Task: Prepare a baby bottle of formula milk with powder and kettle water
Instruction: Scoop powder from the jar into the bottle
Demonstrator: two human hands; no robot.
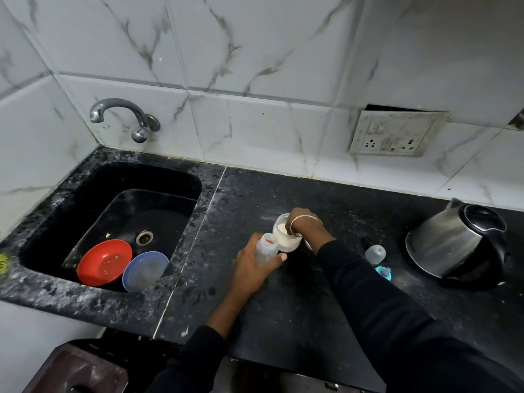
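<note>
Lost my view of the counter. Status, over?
Left hand grips open bottle. Right hand bent over powder jar, fingers hidden. Kettle at right, lid shut. Nothing in the way.

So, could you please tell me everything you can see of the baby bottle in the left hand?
The baby bottle is clear and plastic-looking, with a wide threaded neck that is open: no teat or cap on it. It looks empty. It is held about upright at the black counter, gripped round its body by the left hand, close beside the jar of white powder; whether they touch is unclear.
</note>
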